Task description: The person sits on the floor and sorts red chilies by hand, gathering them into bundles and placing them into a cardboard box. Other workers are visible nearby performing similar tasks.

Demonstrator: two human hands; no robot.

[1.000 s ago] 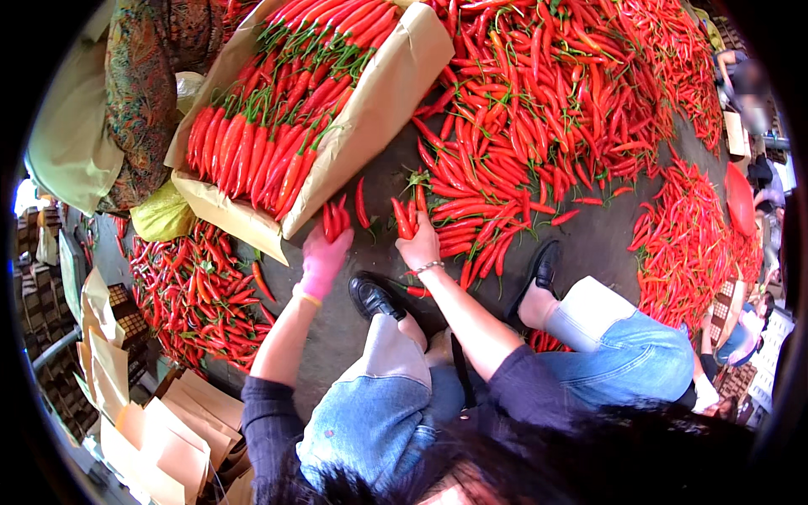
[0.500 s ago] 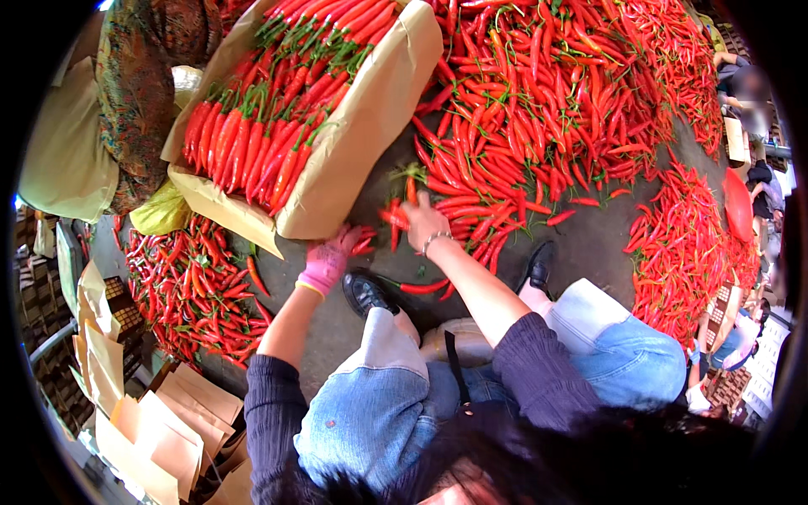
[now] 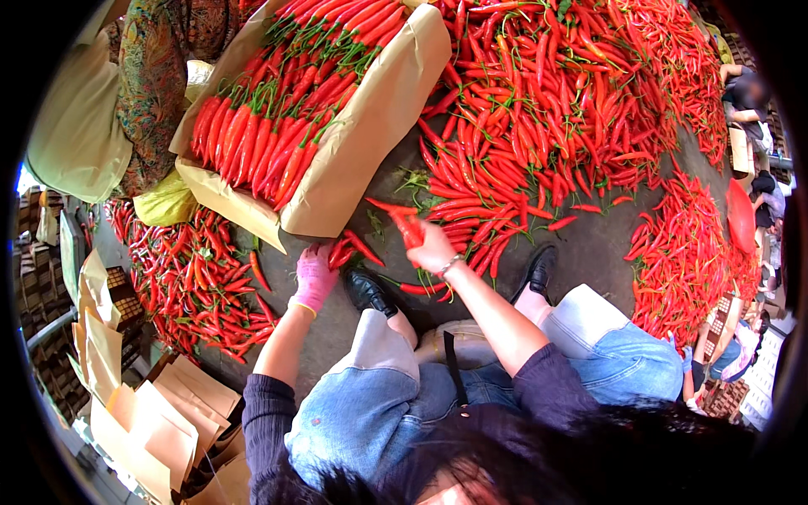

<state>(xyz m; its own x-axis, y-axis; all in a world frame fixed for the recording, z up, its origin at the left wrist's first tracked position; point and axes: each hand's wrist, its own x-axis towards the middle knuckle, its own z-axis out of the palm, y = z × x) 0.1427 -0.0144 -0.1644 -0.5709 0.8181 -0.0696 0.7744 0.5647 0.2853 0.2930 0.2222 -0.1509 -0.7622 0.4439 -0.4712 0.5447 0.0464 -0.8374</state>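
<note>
Right hand [image 3: 433, 248] grip holds chillies [image 3: 404, 223]; gloved left hand [image 3: 316, 276] seemingly clutches another bunch [image 3: 347, 250].

Box [image 3: 370, 143] left of chilli heap [image 3: 547, 109] (on ground)

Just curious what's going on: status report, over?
Left hand, pink glove, gripping red chillies. Right hand lifting chilli bunch. Paper-lined box close ahead.
</note>
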